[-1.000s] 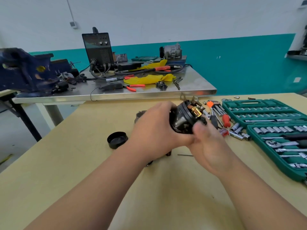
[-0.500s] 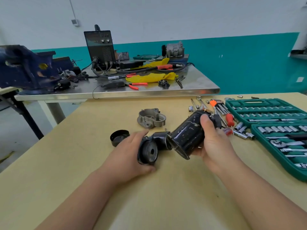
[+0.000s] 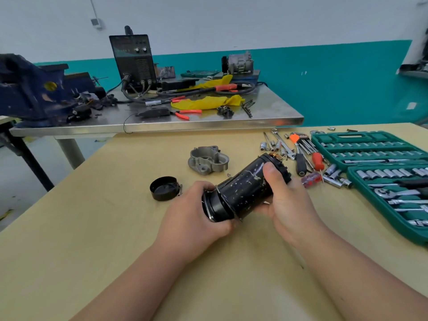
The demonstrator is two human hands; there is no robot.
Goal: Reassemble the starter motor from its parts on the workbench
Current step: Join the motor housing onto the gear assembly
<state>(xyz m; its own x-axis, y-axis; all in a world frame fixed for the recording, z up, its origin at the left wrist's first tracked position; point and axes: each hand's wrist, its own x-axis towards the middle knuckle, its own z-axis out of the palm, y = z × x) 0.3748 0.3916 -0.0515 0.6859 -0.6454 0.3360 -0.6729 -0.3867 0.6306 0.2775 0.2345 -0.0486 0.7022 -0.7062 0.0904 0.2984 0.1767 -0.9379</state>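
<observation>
You hold one black motor body (image 3: 243, 193) in two hands, left hand (image 3: 192, 214) and right hand (image 3: 291, 205). From it, one grey casting (image 3: 208, 159) lies at eleven o'clock, one black cap (image 3: 164, 188) at nine, and two green socket trays (image 3: 379, 137) at three.

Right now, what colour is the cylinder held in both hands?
The metal cylinder is black with pale flecks; head view.

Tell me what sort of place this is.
Most likely a mechanical repair workshop: a blue bench vise and black welding machine on the steel table, an open green socket-set case on the wooden workbench.
</observation>
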